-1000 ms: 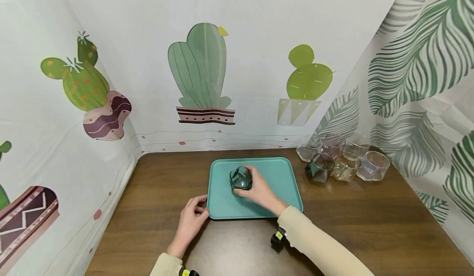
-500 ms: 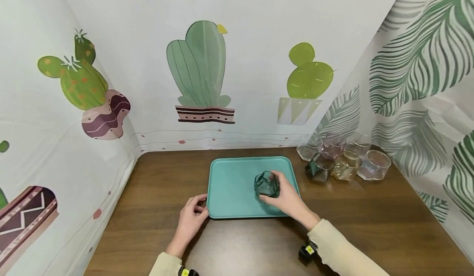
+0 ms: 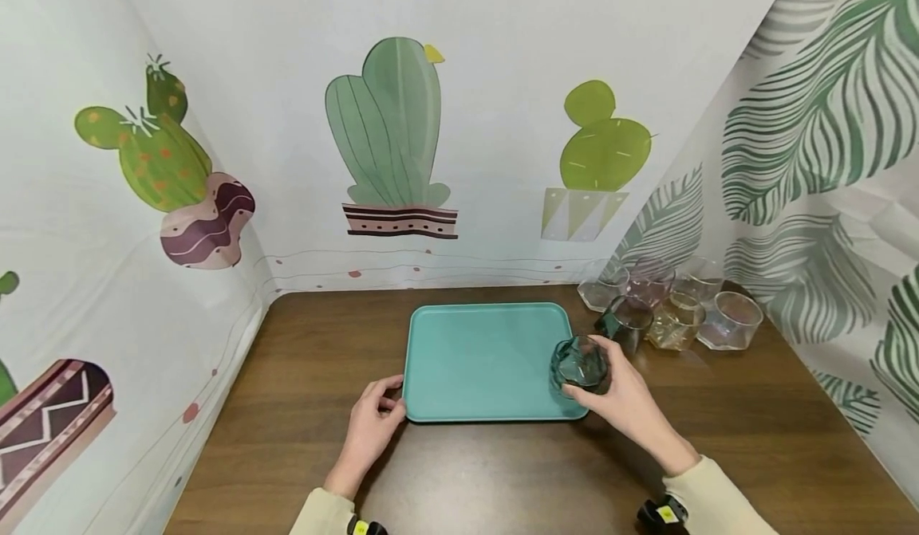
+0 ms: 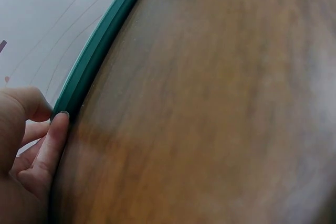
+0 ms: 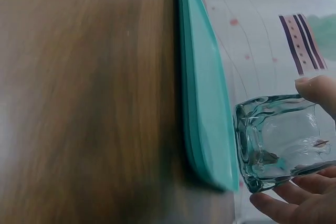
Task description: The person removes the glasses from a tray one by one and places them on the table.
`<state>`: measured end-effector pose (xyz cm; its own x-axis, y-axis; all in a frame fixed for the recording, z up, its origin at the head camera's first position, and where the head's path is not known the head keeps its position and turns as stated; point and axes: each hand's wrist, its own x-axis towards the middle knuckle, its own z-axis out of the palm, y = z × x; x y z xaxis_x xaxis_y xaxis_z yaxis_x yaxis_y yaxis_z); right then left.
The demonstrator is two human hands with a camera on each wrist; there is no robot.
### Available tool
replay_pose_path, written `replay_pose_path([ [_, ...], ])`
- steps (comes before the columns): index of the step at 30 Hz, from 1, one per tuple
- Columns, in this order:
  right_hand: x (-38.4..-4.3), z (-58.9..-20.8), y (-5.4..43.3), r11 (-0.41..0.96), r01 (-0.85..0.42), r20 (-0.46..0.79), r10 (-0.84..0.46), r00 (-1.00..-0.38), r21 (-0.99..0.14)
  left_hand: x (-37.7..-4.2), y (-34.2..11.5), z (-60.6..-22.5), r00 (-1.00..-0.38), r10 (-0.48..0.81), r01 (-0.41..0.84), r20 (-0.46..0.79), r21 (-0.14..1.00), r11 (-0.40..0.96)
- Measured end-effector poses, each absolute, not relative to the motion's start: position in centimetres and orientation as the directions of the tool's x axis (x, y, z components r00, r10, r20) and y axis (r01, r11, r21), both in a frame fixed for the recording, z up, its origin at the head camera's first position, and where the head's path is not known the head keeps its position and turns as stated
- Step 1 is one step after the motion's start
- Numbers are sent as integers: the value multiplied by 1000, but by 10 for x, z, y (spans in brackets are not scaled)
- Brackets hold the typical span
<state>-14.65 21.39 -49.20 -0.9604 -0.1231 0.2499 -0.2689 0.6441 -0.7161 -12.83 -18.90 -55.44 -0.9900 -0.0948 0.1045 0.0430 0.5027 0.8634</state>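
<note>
My right hand (image 3: 623,390) grips a teal-tinted drinking glass (image 3: 578,363), with the thumb on one side and fingers on the other. The glass overlaps the right rim of a turquoise tray (image 3: 488,363) in the head view. Seen from the right wrist, the thick-walled square glass (image 5: 278,140) is tilted on its side in the picture, just past the tray's end (image 5: 210,129). At the tray's near left corner rests my left hand (image 3: 373,423), fingers loosely bent, fingertips at the edge. In the left wrist view, thumb and finger touch the tray's rim (image 4: 100,40).
Several tinted and transparent glasses stand in a cluster at the back right; a dark one (image 3: 626,321) is closest to my right hand, beside an amber one (image 3: 675,324). The wooden table (image 3: 474,475) meets a cactus-print cloth (image 3: 495,120) behind and leaf-print cloth (image 3: 811,160) at right.
My right hand has carried the teal glass rightward from over the tray's middle to its right rim. My left hand and the tray have stayed in place.
</note>
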Motion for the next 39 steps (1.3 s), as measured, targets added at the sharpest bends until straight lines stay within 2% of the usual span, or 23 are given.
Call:
replay_pose_path([
  [8,-135,-491,247,696,-204,239,-48,-970,-688,-129,-190,-555,-990,-97,44,107,863,503],
  [20,-127,-496,284,715,-77,132,22,-991,-695,-129,-190,-555,-989,-103,40,108,858,513],
  [28,-131,-508,298,724,-92,190,55,-980,-683,-129,-189,-555,-989,-103,37,105,857,513],
  [39,-134,-514,304,723,-84,170,47,-984,-686,-128,-188,-554,-989,-104,40,110,853,520],
])
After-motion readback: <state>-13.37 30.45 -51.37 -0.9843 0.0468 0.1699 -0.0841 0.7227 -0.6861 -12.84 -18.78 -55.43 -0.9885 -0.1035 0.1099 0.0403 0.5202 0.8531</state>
